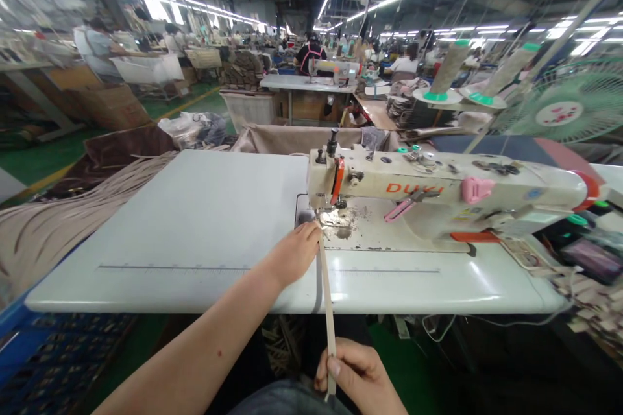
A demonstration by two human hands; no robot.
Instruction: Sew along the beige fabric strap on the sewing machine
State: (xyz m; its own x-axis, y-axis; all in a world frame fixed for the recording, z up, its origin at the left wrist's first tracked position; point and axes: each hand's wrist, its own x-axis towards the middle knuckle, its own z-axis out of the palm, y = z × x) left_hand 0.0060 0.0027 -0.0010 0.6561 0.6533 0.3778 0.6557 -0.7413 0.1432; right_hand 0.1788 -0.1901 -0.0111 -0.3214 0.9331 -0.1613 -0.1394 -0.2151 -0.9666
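A narrow beige fabric strip (328, 301) runs from the presser foot of a sewing machine (379, 188) toward me and hangs over the front edge of the table. Close to the needle, my left hand (298, 253) is closed with its fingers together on the far end of the strip; the fingertips partly hide that end. Below the table edge, my right hand (357, 373) pinches the near end between thumb and fingers. The strip looks fairly straight between the two hands.
The white sewing table (204, 207) carries a printed ruler line. Many beige strips (97, 207) hang at the left, above a blue crate (63, 350). Pink thread snips (402, 209) rest against the machine. Thread cones (445, 71) and a green fan (564, 107) stand behind right.
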